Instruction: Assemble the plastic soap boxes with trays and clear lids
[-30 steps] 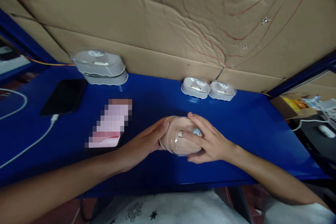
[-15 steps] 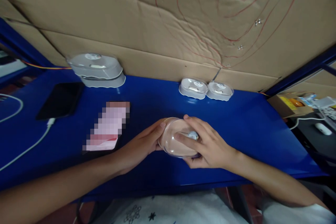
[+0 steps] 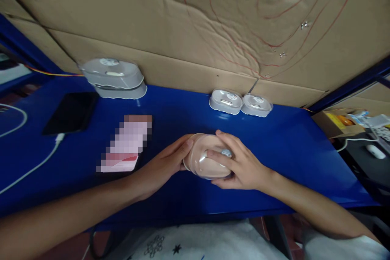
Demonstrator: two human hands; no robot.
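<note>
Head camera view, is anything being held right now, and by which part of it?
Yes, a see-through container: the left hand grips its left side, the right hand its top and right side.

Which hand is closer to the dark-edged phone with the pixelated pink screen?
Left. The left hand is right of the phone, holding the phone's side of the clear, rounded plastic container; the right hand is farther, on the container's opposite side.

Pale grey-blue top (image 3: 219,239) w/ dark prints: outlined flower (image 3: 154,246), small solid star (image 3: 177,248) beside it. R sleeve (image 3: 338,248) short, same cloth, ends nr elbow. L hand (image 3: 175,157), R hand (image 3: 243,163) & forearms (image 3: 91,205) bare. Blue mark (image 3: 202,257), bottom edge, prob. more print.
</note>
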